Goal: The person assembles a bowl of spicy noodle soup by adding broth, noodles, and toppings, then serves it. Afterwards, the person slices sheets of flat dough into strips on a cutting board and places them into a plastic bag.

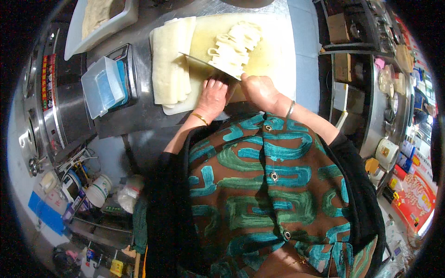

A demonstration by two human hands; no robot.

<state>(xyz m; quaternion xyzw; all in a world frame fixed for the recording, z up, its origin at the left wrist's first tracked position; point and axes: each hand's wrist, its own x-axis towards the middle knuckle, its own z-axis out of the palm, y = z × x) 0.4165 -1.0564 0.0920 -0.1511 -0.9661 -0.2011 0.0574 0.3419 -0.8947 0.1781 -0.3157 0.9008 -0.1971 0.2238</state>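
My right hand [260,91] grips the handle end of a cleaver [205,65], whose blade reaches left across a pale cutting board [273,66]. Close beside the blade, my left hand [212,96] rests low over the board with its fingers pointing away from me. Whether anything lies under those fingers is hidden. Beyond the blade is a row of cut, looped noodle-like strips [236,47]. A thick stack of folded pale sheets [171,64], like dough or tofu skin, lies along the board's left side.
Left of the board, a clear plastic container [104,87] sits on a scale [130,74]. A white plastic tub [128,21] holds a pale mass [95,15] at the upper left. Metal shelving [368,55] stands to the right. A white bucket [99,189] is at lower left.
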